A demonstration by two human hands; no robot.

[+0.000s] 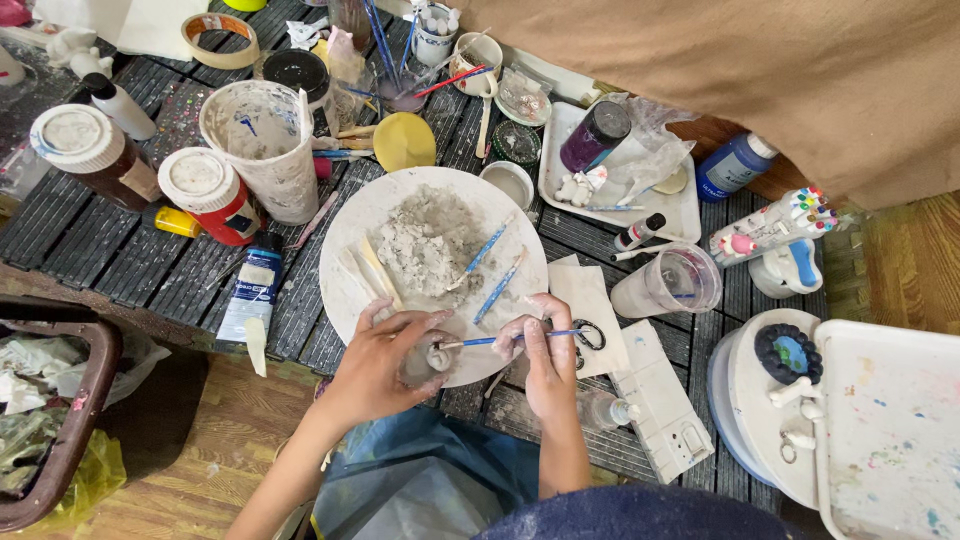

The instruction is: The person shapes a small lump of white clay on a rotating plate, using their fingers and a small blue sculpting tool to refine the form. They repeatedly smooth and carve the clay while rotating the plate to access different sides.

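Observation:
My left hand cups a small grey clay piece at the near edge of a round white plate. My right hand grips a thin blue-handled sculpting tool, whose tip touches the clay piece. A lump of grey clay lies in the middle of the plate, with two more blue-handled tools and flat wooden sticks beside it.
Dark slatted table crowded with paint jars, a smeared white bucket, a paint tube, brush cups, a white tray, a plastic cup, marker set. Bin at left; white palette tray at right.

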